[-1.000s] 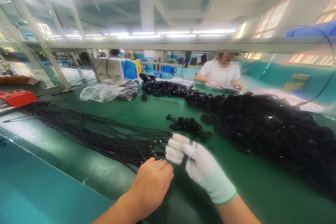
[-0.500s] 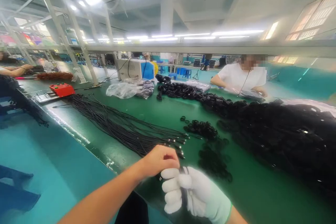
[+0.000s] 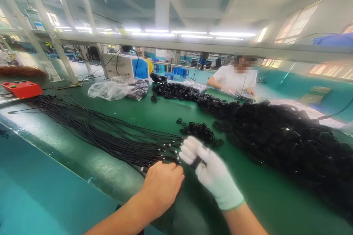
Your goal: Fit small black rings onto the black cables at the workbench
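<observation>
My bare left hand has its fingers curled down beside the plug ends of a long bundle of black cables; what lies under the fingers is hidden. My right hand, in a white glove, is closed round a coiled black cable that shows between the fingers and the palm. Just beyond the glove lies a small pile of black rings. Small light-coloured tips show at the near ends of the cables.
To the right a large heap of coiled black cables spreads over the green table. A red box with buttons sits at the left end of the bundle. Clear plastic bags lie farther back. Across the table a person works.
My hands have moved apart: the gloved right hand went up and away with the coil, and the left hand came down by the cable ends. The view has turned right.
</observation>
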Available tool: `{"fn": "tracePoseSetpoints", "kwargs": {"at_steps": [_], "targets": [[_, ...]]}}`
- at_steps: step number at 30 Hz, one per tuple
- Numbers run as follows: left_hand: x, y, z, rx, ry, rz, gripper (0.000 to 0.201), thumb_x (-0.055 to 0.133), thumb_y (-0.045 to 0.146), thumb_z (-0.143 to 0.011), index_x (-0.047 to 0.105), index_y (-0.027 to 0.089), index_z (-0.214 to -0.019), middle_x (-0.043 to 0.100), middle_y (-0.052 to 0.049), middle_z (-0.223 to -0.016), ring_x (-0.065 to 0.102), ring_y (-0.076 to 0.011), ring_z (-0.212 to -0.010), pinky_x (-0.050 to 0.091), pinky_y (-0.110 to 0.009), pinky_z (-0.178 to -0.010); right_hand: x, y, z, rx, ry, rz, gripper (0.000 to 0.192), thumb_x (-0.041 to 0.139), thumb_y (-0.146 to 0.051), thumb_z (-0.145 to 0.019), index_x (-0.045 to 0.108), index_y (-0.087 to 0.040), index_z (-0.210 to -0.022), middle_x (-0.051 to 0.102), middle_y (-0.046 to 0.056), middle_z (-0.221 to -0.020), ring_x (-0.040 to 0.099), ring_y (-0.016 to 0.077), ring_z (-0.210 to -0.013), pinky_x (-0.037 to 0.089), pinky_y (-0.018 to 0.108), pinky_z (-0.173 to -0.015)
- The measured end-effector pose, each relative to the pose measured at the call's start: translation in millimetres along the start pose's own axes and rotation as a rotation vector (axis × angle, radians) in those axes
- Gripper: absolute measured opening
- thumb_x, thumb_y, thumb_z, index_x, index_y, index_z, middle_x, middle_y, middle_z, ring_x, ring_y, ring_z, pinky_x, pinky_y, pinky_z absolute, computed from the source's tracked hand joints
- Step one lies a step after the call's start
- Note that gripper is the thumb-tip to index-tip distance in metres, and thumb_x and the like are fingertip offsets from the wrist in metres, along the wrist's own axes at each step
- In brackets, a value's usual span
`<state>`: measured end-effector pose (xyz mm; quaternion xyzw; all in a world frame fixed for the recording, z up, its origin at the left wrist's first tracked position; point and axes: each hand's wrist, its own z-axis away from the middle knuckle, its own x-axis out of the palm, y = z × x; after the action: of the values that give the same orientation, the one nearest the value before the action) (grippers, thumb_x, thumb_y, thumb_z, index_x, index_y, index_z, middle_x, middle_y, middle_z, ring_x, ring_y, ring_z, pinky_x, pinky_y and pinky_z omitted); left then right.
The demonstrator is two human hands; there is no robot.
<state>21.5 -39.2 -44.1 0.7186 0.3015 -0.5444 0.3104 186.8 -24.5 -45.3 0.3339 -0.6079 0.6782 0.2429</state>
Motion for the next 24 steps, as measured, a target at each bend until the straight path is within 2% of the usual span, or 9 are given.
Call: {"fn": "tracePoseSetpoints", "kwargs": {"at_steps": [2, 5, 8, 11, 15, 17, 19, 22, 24], "targets": [[-3.2, 5.5, -0.6, 0.063, 0.030, -0.024, 0.021, 0.044, 0.016, -0.086, 0.056, 0.018, -0.068, 0.061, -0.001, -0.065, 0.054, -0.0146, -0.059, 0.033, -0.028, -0.059, 2.3, 4.2, 0.7, 0.009, -0.019, 0.075, 0.037, 0.071, -0.029, -0.073, 0.059, -0.016, -0.106, 0.065, 0.009, -0.101, 0.061, 0.0212, -0.089, 0.042, 0.045, -0.091], [-17.3, -4.4, -6.9, 0.236, 0.077, -0.100, 0.016, 0.050, 0.017, -0.084, 0.054, 0.017, -0.069, 0.061, -0.001, -0.068, 0.053, -0.0153, -0.061, 0.032, -0.030, -0.060, 10.3, 10.7, 4.9, 0.101, -0.079, 0.198, 0.030, 0.072, -0.025, -0.073, 0.061, -0.013, -0.098, 0.064, 0.007, -0.085, 0.058, 0.0176, -0.079, 0.044, 0.038, -0.082], [-38.2, -25.8, -19.0, 0.446, 0.070, -0.142, 0.019, 0.060, 0.033, -0.082, 0.055, 0.018, -0.073, 0.060, -0.002, -0.071, 0.052, -0.0169, -0.068, 0.032, -0.031, -0.062, 18.9, 16.6, 11.4, 0.257, -0.260, 0.223, 0.026, 0.069, -0.027, -0.075, 0.062, -0.010, -0.093, 0.062, 0.008, -0.082, 0.056, 0.0179, -0.080, 0.044, 0.035, -0.078], [-49.4, -43.0, -31.2, 0.538, 0.005, -0.034, 0.020, 0.063, 0.037, -0.080, 0.057, 0.019, -0.073, 0.061, 0.001, -0.070, 0.051, -0.0144, -0.069, 0.034, -0.029, -0.067, 21.2, 22.8, 15.9, 0.363, -0.412, 0.113, 0.030, 0.068, -0.030, -0.076, 0.062, -0.007, -0.095, 0.059, 0.009, -0.084, 0.056, 0.0167, -0.078, 0.044, 0.035, -0.076], [-45.3, -48.2, -35.8, 0.563, -0.037, 0.103, 0.013, 0.060, 0.031, -0.083, 0.059, 0.020, -0.076, 0.064, 0.004, -0.074, 0.054, -0.0116, -0.073, 0.035, -0.027, -0.081, 12.4, 30.7, 15.9, 0.491, -0.438, 0.040, 0.040, 0.072, -0.025, -0.071, 0.059, -0.004, -0.103, 0.057, 0.009, -0.085, 0.059, 0.0172, -0.077, 0.045, 0.039, -0.078], [-45.2, -46.3, -34.3, 0.587, -0.016, 0.092, 0.013, 0.058, 0.028, -0.084, 0.059, 0.019, -0.074, 0.065, 0.001, -0.080, 0.054, -0.0144, -0.083, 0.035, -0.029, -0.086, 5.9, 34.0, 15.1, 0.547, -0.411, 0.053, 0.037, 0.071, -0.023, -0.071, 0.060, -0.002, -0.099, 0.060, 0.010, -0.081, 0.062, 0.0193, -0.074, 0.046, 0.043, -0.078], [-48.4, -45.3, -33.3, 0.577, -0.037, 0.109, 0.015, 0.056, 0.024, -0.085, 0.060, 0.018, -0.072, 0.064, -0.002, -0.086, 0.053, -0.0169, -0.088, 0.037, -0.029, -0.082, 0.4, 36.9, 15.5, 0.598, -0.403, 0.040, 0.033, 0.068, -0.023, -0.071, 0.061, -0.001, -0.094, 0.063, 0.012, -0.078, 0.064, 0.0221, -0.072, 0.047, 0.045, -0.076], [-49.5, -48.2, -33.1, 0.429, -0.217, 0.384, 0.012, 0.060, 0.023, -0.081, 0.062, 0.018, -0.070, 0.061, 0.000, -0.077, 0.054, -0.0134, -0.076, 0.039, -0.023, -0.067, -3.5, 39.9, 18.8, 0.626, -0.424, -0.024, 0.033, 0.065, -0.028, -0.073, 0.060, -0.004, -0.095, 0.066, 0.013, -0.080, 0.065, 0.0230, -0.071, 0.048, 0.046, -0.074], [-42.2, -50.6, -30.8, 0.206, -0.329, 0.719, 0.010, 0.064, 0.024, -0.076, 0.062, 0.017, -0.070, 0.057, 0.003, -0.067, 0.051, -0.0104, -0.064, 0.038, -0.020, -0.058, -3.2, 41.4, 21.4, 0.629, -0.428, -0.064, 0.033, 0.065, -0.030, -0.073, 0.059, -0.006, -0.094, 0.065, 0.010, -0.080, 0.064, 0.0209, -0.070, 0.048, 0.046, -0.075]]}}
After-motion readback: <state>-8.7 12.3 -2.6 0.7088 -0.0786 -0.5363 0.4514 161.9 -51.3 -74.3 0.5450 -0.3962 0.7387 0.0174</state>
